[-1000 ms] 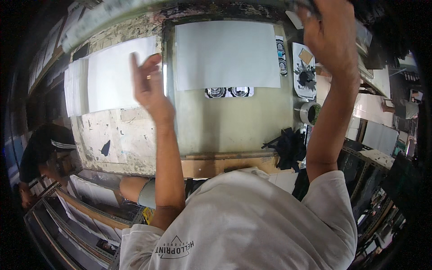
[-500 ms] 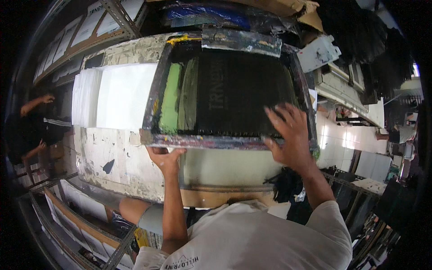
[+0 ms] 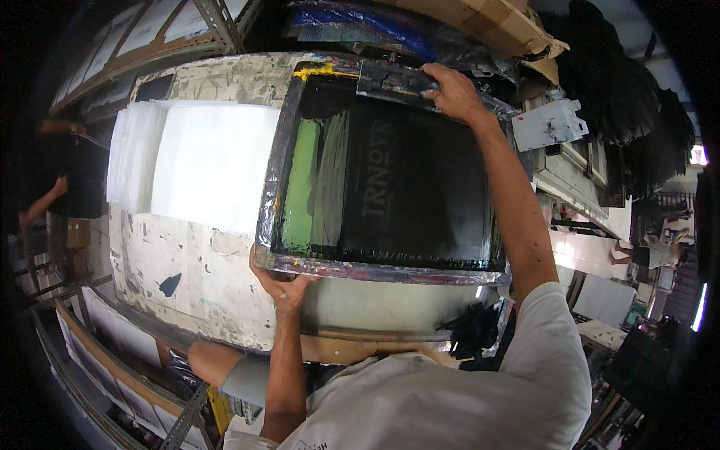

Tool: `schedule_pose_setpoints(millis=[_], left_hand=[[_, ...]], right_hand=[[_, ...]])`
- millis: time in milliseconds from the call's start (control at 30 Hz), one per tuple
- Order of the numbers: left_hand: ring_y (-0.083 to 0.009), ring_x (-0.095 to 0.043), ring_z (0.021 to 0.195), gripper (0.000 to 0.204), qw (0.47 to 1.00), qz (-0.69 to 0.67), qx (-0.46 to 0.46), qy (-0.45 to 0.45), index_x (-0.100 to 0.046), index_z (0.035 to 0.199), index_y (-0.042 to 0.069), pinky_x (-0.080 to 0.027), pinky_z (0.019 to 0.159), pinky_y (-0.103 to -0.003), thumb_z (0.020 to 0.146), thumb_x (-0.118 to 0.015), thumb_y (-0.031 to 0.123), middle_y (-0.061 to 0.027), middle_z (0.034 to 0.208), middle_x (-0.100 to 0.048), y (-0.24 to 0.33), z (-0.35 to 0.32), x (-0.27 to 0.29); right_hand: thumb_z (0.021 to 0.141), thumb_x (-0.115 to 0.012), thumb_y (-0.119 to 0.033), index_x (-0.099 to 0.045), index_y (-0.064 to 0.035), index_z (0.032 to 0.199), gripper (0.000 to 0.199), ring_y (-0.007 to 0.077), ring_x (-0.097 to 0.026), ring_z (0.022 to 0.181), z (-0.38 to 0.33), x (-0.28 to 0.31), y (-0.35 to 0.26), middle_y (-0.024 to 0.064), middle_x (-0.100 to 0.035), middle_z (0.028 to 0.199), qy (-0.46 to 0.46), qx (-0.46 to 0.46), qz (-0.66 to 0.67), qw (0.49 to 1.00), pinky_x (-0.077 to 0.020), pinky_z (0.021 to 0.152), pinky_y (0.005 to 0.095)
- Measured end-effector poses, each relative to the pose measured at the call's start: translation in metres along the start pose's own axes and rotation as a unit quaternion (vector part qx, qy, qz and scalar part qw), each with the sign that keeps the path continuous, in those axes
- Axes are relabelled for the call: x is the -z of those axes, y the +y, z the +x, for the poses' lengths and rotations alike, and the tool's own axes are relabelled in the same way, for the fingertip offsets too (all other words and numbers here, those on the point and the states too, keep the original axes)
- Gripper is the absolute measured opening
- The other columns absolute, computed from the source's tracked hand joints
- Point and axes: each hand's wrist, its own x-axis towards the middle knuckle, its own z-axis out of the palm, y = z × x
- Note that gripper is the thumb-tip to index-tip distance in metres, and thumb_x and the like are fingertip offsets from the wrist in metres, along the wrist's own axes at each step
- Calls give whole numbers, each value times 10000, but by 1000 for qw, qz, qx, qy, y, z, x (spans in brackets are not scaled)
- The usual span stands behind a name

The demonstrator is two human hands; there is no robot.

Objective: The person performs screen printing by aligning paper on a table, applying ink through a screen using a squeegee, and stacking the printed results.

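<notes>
A screen-printing frame (image 3: 390,268) with paint-stained edges lies on the worktable. Its dark mesh (image 3: 420,187) carries faint lettering, with a green strip (image 3: 301,184) along the left side. At the near left corner, my left hand (image 3: 282,289) grips the frame, its fingers partly hidden beneath. My right arm reaches across the right part of the mesh. At the far side, my right hand (image 3: 455,94) is closed on the right end of an ink-stained squeegee (image 3: 394,84), which rests along the frame's far edge.
Left of the frame lies a stack of white sheets (image 3: 210,161) on the stained worktable (image 3: 187,259). A white plastic container (image 3: 551,124) stands by the far right corner. Dark rags (image 3: 476,330) hang near right. Shelves (image 3: 127,330) flank the left, where another person (image 3: 71,176) stands.
My right hand has gone from above the near right part of the mesh to the far edge and taken hold of the squeegee. My left hand stays at the frame's near left corner.
</notes>
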Motion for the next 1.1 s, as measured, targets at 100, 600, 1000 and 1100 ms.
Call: schedule_pose_setpoints(millis=[100, 600, 1000, 1100], left_hand=[[-278, -479, 1205, 1320, 1000, -11, 7, 0, -224, 1454, -9, -451, 1032, -414, 456, -1008, 354, -161, 1344, -427, 0, 0, 0], [-283, -441, 1249, 1273, 1000, -22, -6, -21, -257, 1449, -5, -349, 1104, -424, 458, -1003, 280, -157, 1352, -436, -14, 1, 6], [-277, -418, 1297, 1226, 996, 60, -53, -32, -290, 1455, -16, -323, 1141, -400, 445, -972, 122, -160, 1427, -403, 6, 7, 3], [-314, -355, 1364, 1263, 994, 78, -81, -17, -279, 1465, -24, -307, 1157, -418, 419, -972, 122, -186, 1513, -308, 5, 8, 3]], right_hand=[[855, -672, -108, -572, -99, 1278, 435, 376, -578, 1162, -7, 5, -12, 141, -614, 1292, 41, 0, 8, 999, -454, 967, 503], [812, -635, -84, -646, -104, 1158, 347, 309, -598, 872, -193, -4, -136, 130, -653, 927, 74, 14, -23, 997, -414, 718, 425], [798, -723, -140, -555, -241, 1390, 623, 349, -613, 1049, -236, 23, -161, 183, -666, 1093, -70, -34, 208, 975, -443, 901, 471], [782, -757, -124, -476, -249, 1456, 740, 344, -585, 1124, -239, 0, -156, 193, -628, 1208, -57, -6, 74, 996, -396, 953, 477]])
